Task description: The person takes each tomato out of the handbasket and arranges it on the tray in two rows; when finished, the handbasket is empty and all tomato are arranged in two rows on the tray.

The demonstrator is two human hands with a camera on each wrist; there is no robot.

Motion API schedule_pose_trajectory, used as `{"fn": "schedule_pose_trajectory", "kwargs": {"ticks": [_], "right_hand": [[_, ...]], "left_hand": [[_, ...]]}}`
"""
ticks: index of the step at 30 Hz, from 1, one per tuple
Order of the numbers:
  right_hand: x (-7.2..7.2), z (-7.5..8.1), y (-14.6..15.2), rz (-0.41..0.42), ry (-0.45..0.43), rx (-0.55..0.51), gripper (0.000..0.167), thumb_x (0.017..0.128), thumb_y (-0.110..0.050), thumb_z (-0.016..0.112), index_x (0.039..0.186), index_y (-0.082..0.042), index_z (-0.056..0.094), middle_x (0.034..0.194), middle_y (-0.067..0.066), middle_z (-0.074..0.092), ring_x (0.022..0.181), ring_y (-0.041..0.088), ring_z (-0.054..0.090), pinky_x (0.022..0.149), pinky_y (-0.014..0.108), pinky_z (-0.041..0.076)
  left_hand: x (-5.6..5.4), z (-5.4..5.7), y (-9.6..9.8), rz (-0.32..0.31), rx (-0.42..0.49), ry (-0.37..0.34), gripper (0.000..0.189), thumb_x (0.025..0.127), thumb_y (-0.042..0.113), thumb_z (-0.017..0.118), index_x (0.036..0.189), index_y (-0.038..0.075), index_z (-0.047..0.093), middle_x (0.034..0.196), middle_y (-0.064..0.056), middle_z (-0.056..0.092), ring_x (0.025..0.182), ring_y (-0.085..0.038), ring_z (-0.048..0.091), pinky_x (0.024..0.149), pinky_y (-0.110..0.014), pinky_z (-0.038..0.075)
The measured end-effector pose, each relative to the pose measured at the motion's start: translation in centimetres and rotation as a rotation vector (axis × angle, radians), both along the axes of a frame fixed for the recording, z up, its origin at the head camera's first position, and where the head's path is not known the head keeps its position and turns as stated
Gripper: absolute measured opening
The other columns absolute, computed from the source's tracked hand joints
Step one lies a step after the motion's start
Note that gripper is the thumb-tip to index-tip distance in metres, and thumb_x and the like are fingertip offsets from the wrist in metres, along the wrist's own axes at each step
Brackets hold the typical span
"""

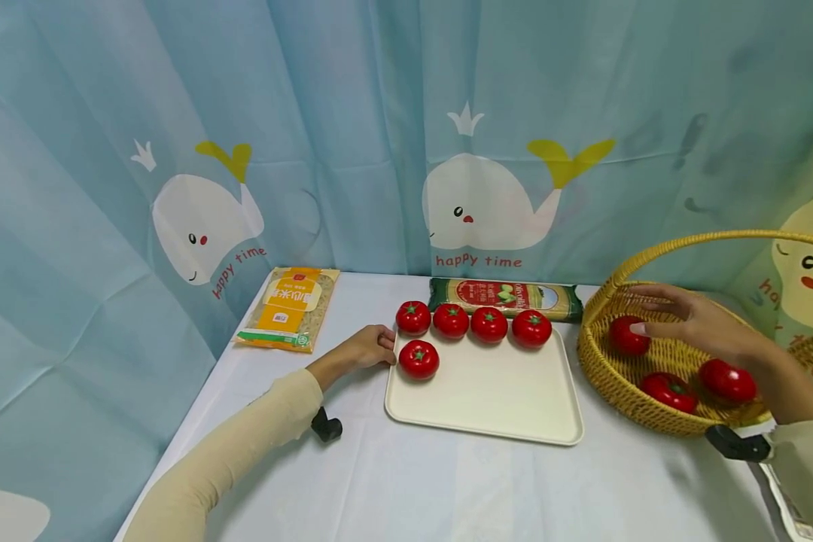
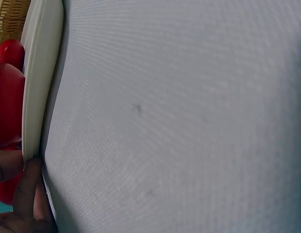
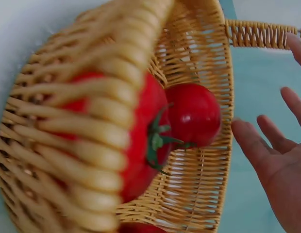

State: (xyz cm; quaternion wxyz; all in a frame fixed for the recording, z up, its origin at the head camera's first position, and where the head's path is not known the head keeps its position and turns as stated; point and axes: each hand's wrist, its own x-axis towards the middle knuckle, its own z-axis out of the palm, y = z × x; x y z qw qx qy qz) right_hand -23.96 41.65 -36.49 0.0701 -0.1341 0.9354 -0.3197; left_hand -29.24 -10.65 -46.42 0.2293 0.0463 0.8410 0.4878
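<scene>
My left hand pinches the left rim of a cream rectangular tray, thumb above and fingers below, as the left wrist view shows. Several red tomatoes lie on the tray: a row along its far edge and one tomato near the left hand. Over a yellow wicker basket at the right hangs my right hand, fingers spread and holding nothing. Its thumb is close to a tomato in the basket. Two more, a front tomato and a right tomato, lie inside.
A pack of noodles lies behind the tray. At the back left is a yellow and white bag of grain. The basket's tall handle arches over it. A blue curtain with whales hangs behind the white-covered table.
</scene>
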Motion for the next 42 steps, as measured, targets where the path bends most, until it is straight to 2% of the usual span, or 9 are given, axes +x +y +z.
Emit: {"fn": "schedule_pose_trajectory", "kwargs": {"ticks": [4, 8, 14, 21, 24, 27, 32, 35, 42], "right_hand": [[-0.8, 0.3, 0.5, -0.008, -0.056, 0.004, 0.060, 0.100, -0.030, 0.062, 0.151, -0.011, 0.039, 0.143, 0.006, 0.051, 0.109, -0.020, 0.045, 0.087, 0.028, 0.050], [-1.6, 0.4, 1.4, 0.002, -0.115, -0.045, 0.058, 0.101, -0.028, 0.059, 0.150, -0.004, 0.038, 0.135, -0.013, 0.052, 0.108, -0.018, 0.049, 0.082, 0.015, 0.049], [-2.2, 0.4, 2.7, 0.013, -0.133, -0.014, 0.057, 0.101, -0.027, 0.060, 0.147, 0.000, 0.039, 0.119, -0.031, 0.053, 0.103, -0.014, 0.055, 0.080, 0.019, 0.053], [-2.4, -0.2, 4.0, 0.036, -0.124, 0.051, 0.055, 0.099, -0.024, 0.063, 0.143, 0.003, 0.044, 0.119, -0.028, 0.053, 0.103, -0.011, 0.056, 0.078, 0.019, 0.054], [-2.5, -0.3, 4.3, 0.034, -0.136, 0.056, 0.056, 0.099, -0.022, 0.063, 0.143, 0.005, 0.043, 0.121, -0.022, 0.055, 0.102, -0.012, 0.055, 0.077, 0.020, 0.055], [-2.7, -0.4, 4.4, 0.027, -0.161, 0.066, 0.058, 0.100, -0.022, 0.062, 0.145, 0.006, 0.039, 0.131, 0.001, 0.059, 0.100, -0.012, 0.054, 0.079, 0.026, 0.057], [-2.8, -0.4, 4.5, 0.053, -0.243, 0.079, 0.066, 0.101, -0.026, 0.059, 0.148, 0.010, 0.029, 0.142, 0.042, 0.040, 0.118, 0.036, 0.059, 0.081, 0.051, 0.058], [-2.7, -0.5, 4.7, 0.068, -0.312, 0.071, 0.071, 0.101, -0.027, 0.058, 0.149, 0.011, 0.023, 0.144, 0.046, 0.032, 0.121, 0.058, 0.048, 0.079, 0.055, 0.057], [-2.8, -1.1, 5.1, 0.053, -0.377, 0.057, 0.076, 0.099, -0.028, 0.061, 0.149, 0.011, 0.020, 0.144, 0.047, 0.027, 0.119, 0.057, 0.050, 0.078, 0.049, 0.058]], "left_hand": [[0.0, 0.1, -0.1, 0.001, 0.002, -0.006, 0.041, 0.081, -0.004, 0.070, 0.120, -0.004, 0.057, 0.094, -0.006, 0.060, 0.083, -0.014, 0.059, 0.077, -0.024, 0.058], [-0.1, 0.0, -0.2, -0.002, -0.003, -0.007, 0.040, 0.081, -0.004, 0.071, 0.119, -0.003, 0.058, 0.094, -0.005, 0.060, 0.083, -0.013, 0.059, 0.076, -0.024, 0.058], [0.0, 0.0, -0.1, -0.007, 0.013, -0.009, 0.040, 0.081, -0.004, 0.071, 0.119, -0.003, 0.057, 0.095, -0.006, 0.060, 0.083, -0.014, 0.059, 0.077, -0.025, 0.059], [0.0, 0.1, -0.1, -0.011, 0.008, -0.013, 0.041, 0.081, -0.004, 0.071, 0.120, -0.004, 0.057, 0.096, -0.007, 0.060, 0.084, -0.014, 0.059, 0.077, -0.025, 0.059], [-0.1, 0.1, -0.1, -0.006, 0.006, -0.015, 0.040, 0.081, -0.004, 0.071, 0.119, -0.003, 0.057, 0.095, -0.006, 0.060, 0.084, -0.014, 0.059, 0.077, -0.025, 0.059], [-0.1, 0.1, -0.1, -0.002, 0.008, -0.019, 0.040, 0.082, -0.004, 0.071, 0.119, -0.003, 0.058, 0.095, -0.006, 0.060, 0.083, -0.014, 0.059, 0.076, -0.024, 0.058], [-0.1, 0.0, -0.1, 0.000, 0.010, -0.018, 0.040, 0.081, -0.005, 0.071, 0.118, -0.003, 0.057, 0.094, -0.006, 0.060, 0.083, -0.014, 0.059, 0.076, -0.025, 0.059], [-0.1, 0.1, -0.1, 0.001, 0.009, -0.016, 0.041, 0.081, -0.005, 0.071, 0.119, -0.004, 0.057, 0.094, -0.007, 0.060, 0.083, -0.014, 0.060, 0.077, -0.026, 0.059], [0.0, 0.2, 0.0, 0.002, 0.004, -0.013, 0.043, 0.080, -0.006, 0.071, 0.121, -0.005, 0.057, 0.096, -0.008, 0.061, 0.082, -0.015, 0.060, 0.077, -0.027, 0.060]]}}
